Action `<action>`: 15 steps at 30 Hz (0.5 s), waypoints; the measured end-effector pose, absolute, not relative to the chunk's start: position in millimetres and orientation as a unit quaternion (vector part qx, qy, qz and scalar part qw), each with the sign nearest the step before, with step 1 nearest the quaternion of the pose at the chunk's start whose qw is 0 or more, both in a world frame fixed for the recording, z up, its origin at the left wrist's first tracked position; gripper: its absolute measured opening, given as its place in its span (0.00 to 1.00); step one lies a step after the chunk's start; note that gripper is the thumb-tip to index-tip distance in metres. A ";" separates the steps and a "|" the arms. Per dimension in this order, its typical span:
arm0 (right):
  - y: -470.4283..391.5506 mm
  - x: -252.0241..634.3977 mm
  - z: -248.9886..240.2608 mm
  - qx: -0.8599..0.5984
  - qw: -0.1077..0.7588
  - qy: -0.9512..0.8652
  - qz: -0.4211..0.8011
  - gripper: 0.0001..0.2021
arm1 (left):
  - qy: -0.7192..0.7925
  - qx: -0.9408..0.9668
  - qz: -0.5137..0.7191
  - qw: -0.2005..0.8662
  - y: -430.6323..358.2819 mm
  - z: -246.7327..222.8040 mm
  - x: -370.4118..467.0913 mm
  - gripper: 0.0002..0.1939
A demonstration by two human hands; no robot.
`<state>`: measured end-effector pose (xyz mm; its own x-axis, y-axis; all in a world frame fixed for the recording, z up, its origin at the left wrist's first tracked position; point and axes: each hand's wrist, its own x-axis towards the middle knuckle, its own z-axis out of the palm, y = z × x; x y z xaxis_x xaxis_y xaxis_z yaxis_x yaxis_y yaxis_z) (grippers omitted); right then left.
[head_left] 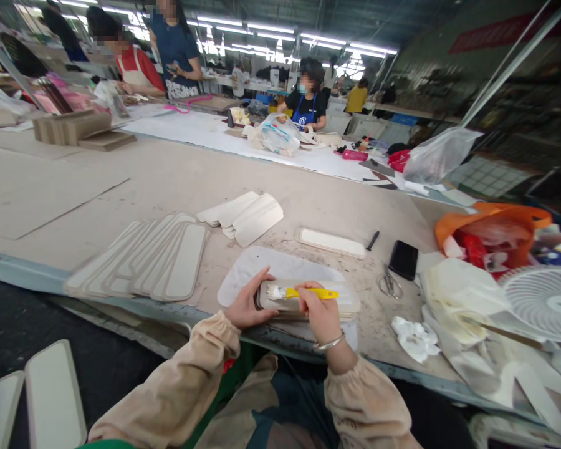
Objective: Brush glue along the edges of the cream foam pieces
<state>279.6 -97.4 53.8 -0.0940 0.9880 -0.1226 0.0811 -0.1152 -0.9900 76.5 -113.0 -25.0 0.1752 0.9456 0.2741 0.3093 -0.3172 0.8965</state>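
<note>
My right hand [321, 313] is closed around the yellow handle of a paintbrush [325, 293]. The brush's pale bristles rest on the left part of the top piece in a stack of long rounded panels [348, 299]. My left hand [252, 301] grips the stack's left end, thumb along the near edge and fingers at the far side. Beneath the stack lies a white rounded sheet [237, 272]. Fanned-out panels with cream centres [184, 262] lie to the left, and a pile of cream strips [257, 218] lies beyond my hands.
Another small panel stack [331, 242], a black phone [403, 259], scissors [389, 284] and crumpled tissue [416, 338] lie right of centre. A white fan [549, 304] and orange bag [495, 231] stand far right. Co-workers are across the table [168, 168].
</note>
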 end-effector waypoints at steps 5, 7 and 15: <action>-91.0 289.9 60.6 -0.534 0.444 -0.475 0.540 0.10 | 0.464 0.682 0.441 0.354 -113.2 -23.4 76.8 0.51; -93.5 281.9 60.6 -0.509 0.437 -0.477 0.568 0.10 | 0.463 0.674 0.445 0.365 -113.9 -22.9 77.6 0.51; -79.6 306.4 54.4 -0.579 0.431 -0.485 0.494 0.11 | 0.481 0.695 0.420 0.332 -111.4 -25.6 75.3 0.47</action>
<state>306.4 -79.6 54.4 0.0424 0.9870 -0.1550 0.1365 -0.1594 -0.9777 75.3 -111.4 -25.6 0.1850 0.9466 0.2640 0.3894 -0.3172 0.8647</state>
